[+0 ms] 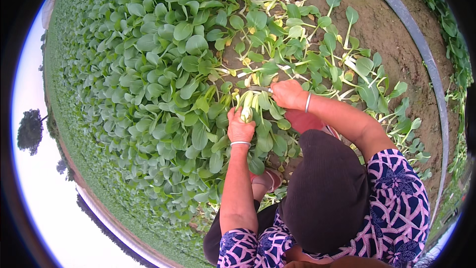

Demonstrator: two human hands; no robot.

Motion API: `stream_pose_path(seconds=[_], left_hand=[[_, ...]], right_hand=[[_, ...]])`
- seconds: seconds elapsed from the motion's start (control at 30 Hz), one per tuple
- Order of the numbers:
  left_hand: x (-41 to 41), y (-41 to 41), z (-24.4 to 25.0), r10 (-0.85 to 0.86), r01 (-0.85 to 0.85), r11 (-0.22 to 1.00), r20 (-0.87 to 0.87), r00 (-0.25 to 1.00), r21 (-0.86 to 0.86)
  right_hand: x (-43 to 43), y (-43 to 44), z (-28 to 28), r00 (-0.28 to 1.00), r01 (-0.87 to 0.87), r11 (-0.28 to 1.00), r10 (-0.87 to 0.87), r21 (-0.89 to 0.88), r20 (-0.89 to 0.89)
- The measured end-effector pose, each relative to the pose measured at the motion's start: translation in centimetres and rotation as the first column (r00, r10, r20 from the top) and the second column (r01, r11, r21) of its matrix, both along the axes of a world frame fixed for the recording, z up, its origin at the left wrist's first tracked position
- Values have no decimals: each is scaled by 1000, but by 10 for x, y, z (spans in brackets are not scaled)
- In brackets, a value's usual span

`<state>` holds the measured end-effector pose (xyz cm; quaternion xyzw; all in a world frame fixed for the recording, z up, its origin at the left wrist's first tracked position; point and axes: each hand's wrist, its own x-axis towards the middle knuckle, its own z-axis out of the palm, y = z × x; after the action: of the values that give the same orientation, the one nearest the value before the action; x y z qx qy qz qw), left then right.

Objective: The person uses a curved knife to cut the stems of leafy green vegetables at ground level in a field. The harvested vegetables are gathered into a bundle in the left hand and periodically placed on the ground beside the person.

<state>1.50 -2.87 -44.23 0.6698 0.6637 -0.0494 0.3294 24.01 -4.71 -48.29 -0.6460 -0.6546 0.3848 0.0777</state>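
Note:
My left hand [241, 126] is closed around a leafy green plant with thick pale stalks [246, 108], like bok choy. Close by on the right, my right hand [288, 93] grips the handle of a small curved blade [258, 88], probably a sickle. The blade points left, just above the plant's pale stalks; whether it touches them I cannot tell. Its handle is mostly hidden in my fist. Broad green leaves [264, 139] hang below and between the two hands. Each wrist wears a light-coloured bangle.
Dense leafy plants [163, 63] fill the left side. Cut leaves and yellowed pieces [293, 31] lie on brown soil [386, 41] ahead and to the right. A grey hose or strip [420, 33] curves along the right. A shoe [273, 179] stands beside the plants.

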Motion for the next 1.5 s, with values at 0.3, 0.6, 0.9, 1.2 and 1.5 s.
stream_pose_path(seconds=[0.3,0.6,0.9,1.2,1.5], left_hand=[[3,-5,0,-9,10,1000,-27,1000,5],[5,-10,8,-83,83,990,-6,997,110],[4,-28,27,-191,152,927,83,978,342],[8,-29,68,-223,83,868,233,947,490],[21,-42,117,-242,-66,798,418,876,600]], right_hand=[[-4,10,-3,995,-99,991,100,-91,6],[11,3,10,983,-158,987,159,-16,88],[-4,45,24,860,299,933,-353,-199,-367],[-15,47,46,208,-24,712,-683,-701,-701],[52,67,182,187,715,680,-407,-160,-894]])
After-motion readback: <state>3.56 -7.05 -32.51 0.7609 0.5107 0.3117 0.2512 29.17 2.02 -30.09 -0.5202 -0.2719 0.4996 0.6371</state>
